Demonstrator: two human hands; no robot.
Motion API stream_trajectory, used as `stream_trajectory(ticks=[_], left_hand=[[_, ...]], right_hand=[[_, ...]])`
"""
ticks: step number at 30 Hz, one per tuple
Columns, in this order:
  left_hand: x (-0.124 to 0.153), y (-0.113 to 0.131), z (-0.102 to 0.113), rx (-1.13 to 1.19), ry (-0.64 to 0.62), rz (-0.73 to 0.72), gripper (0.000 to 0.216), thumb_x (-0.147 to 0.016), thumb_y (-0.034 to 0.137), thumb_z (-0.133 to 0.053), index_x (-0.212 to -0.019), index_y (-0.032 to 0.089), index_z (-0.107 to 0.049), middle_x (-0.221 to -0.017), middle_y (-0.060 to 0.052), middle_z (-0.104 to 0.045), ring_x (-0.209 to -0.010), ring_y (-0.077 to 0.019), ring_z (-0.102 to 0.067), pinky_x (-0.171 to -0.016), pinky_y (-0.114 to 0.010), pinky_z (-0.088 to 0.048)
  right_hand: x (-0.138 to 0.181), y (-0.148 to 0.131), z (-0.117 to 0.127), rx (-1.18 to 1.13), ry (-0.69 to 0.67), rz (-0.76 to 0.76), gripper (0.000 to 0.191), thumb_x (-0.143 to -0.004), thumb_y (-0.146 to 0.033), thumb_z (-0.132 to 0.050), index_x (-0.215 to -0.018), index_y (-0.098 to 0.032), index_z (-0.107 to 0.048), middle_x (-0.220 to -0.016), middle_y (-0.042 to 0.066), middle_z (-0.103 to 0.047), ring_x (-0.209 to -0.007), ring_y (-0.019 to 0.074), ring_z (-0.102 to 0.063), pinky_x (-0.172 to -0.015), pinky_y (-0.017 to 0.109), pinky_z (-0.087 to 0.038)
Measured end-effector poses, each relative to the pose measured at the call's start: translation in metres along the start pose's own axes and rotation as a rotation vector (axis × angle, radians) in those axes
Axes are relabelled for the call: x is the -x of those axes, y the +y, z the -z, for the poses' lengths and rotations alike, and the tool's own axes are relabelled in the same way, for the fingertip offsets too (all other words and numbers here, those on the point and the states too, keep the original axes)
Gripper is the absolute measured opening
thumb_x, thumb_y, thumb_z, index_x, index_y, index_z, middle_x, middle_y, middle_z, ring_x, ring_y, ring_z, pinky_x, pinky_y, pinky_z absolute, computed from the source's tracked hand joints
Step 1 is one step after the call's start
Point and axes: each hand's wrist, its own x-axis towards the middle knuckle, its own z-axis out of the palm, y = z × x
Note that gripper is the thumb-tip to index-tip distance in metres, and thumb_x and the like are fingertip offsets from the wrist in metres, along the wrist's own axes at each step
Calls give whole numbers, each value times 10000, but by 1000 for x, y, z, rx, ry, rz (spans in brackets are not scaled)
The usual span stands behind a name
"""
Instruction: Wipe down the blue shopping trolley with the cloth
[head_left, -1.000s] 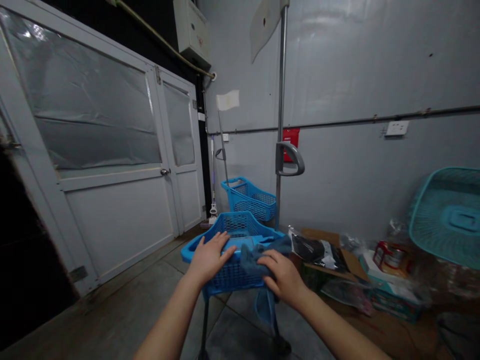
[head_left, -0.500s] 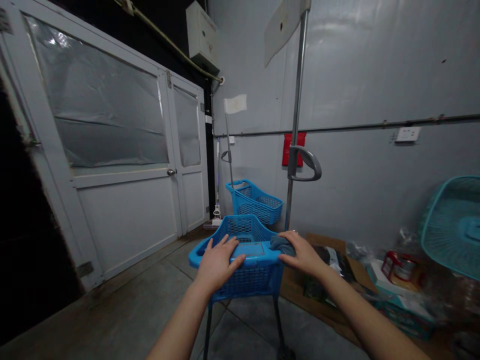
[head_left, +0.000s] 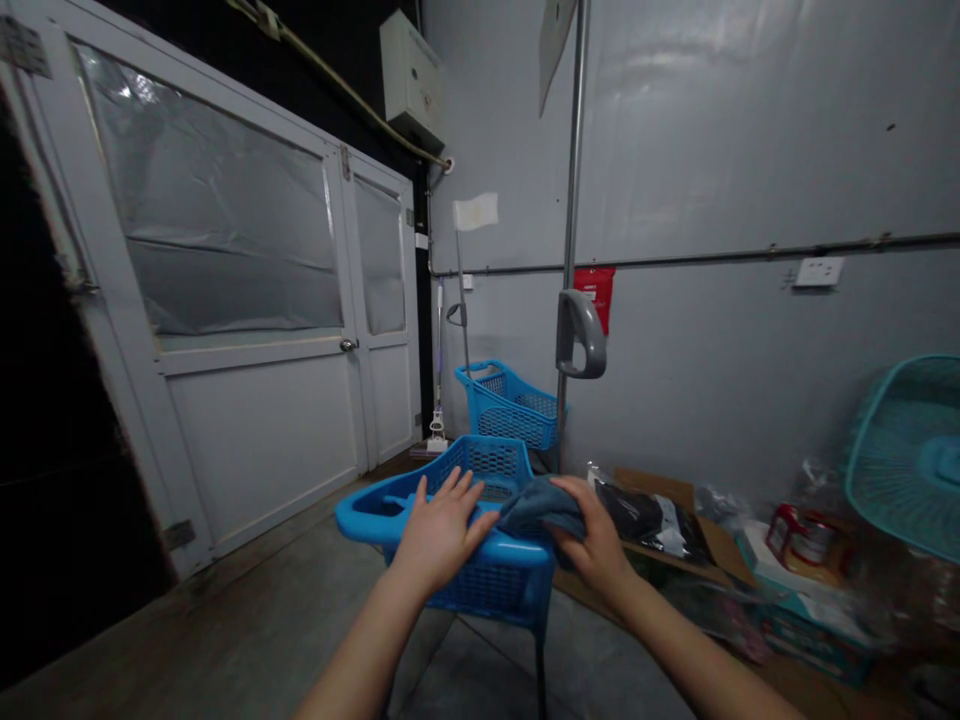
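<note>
In front of me stands a blue plastic shopping cart [head_left: 480,590] with mesh sides and a thick rim. My left hand [head_left: 442,525] lies on the rim nearest me, its fingers stretched out and apart. A crumpled grey-blue cloth [head_left: 541,508] rests over the right part of the rim, and my right hand [head_left: 592,535] is closed around its right end. A tall metal pole with a grey loop handle [head_left: 581,335] rises beside the cart's right side. The lower end of the pole is hidden behind the cloth and my hand.
A second blue cart [head_left: 510,405] with a flag stands by the wall. A mop [head_left: 437,420] leans in the corner near white double doors [head_left: 262,430]. Right of me are a cardboard box [head_left: 724,550] with a plastic-wrapped dark item and a teal fan [head_left: 911,455].
The cart has turned, its left rim corner swinging out left and the pole with its handle shifting left. My right hand has drawn the cloth leftward along the rim, and more cloth shows.
</note>
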Motion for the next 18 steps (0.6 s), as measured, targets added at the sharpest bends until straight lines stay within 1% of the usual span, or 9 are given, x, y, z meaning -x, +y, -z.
stream_trajectory(ticks=[2, 4, 5, 6, 8, 10, 14, 16, 18], left_hand=[[1, 7, -2, 9, -9, -21, 632, -922, 655, -258, -1373, 266, -471, -1476, -82, -430, -1415, -296, -283, -1119, -642, -149], [4, 10, -3, 19, -12, -32, 625, -912, 664, -287, -1338, 264, -509, -1462, -89, -451, -1402, -306, -310, -1118, -641, -148], [7, 9, -3, 26, -9, -37, 609, -912, 658, -302, -1312, 261, -532, -1452, -89, -466, -1394, -304, -325, -1122, -632, -149], [9, 8, -2, 36, -6, -39, 587, -914, 647, -316, -1284, 258, -555, -1435, -87, -491, -1385, -299, -345, -1125, -619, -156], [13, 5, 0, 61, -1, -45, 550, -919, 627, -336, -1227, 248, -590, -1362, -86, -569, -1353, -285, -400, -1129, -588, -186], [17, 3, 3, 83, 13, -61, 536, -918, 620, -350, -1181, 236, -615, -1269, -93, -638, -1300, -269, -470, -1130, -546, -223], [22, 2, 8, 97, 54, -107, 528, -898, 629, -388, -1099, 219, -654, -1150, -96, -693, -1161, -253, -586, -1126, -487, -265], [23, 5, 9, 97, 65, -116, 520, -886, 636, -405, -1063, 221, -664, -1112, -90, -706, -1101, -253, -617, -1126, -488, -266], [25, 9, 9, 89, 79, -119, 520, -870, 651, -420, -1026, 223, -672, -1087, -89, -712, -1074, -258, -627, -1132, -498, -251]], right_hand=[[-30, -5, 19, 129, 71, 145, 425, -864, -306, -576, -1285, -306, -524, -1244, 100, -518, -1146, 310, -540, -951, 496, -488], [-67, -6, 38, 272, 103, 314, 386, -862, -258, -599, -1233, -363, -584, -1285, 66, -503, -1221, 319, -489, -1025, 535, -425], [-85, -5, 45, 327, 81, 390, 383, -871, -227, -595, -1218, -388, -595, -1305, 41, -505, -1259, 310, -462, -1065, 545, -383], [-101, -2, 48, 364, 33, 461, 388, -883, -200, -584, -1212, -406, -596, -1324, 16, -510, -1291, 294, -438, -1097, 550, -343], [-120, 7, 46, 381, -133, 574, 397, -904, -164, -556, -1215, -408, -587, -1361, -16, -517, -1328, 256, -412, -1130, 548, -296], [-119, 18, 35, 335, -296, 648, 369, -916, -146, -535, -1205, -369, -594, -1368, -10, -538, -1332, 230, -418, -1133, 541, -300], [-81, 37, 12, 277, -504, 737, 316, -927, -150, -510, -1193, -289, -608, -1332, 42, -584, -1314, 217, -450, -1110, 503, -359], [-66, 40, 11, 276, -583, 765, 310, -932, -165, -506, -1197, -289, -607, -1332, 42, -587, -1311, 205, -455, -1103, 476, -379], [-67, 40, 17, 246, -616, 787, 311, -930, -171, -518, -1196, -304, -608, -1337, 26, -584, -1305, 191, -463, -1100, 452, -390]])
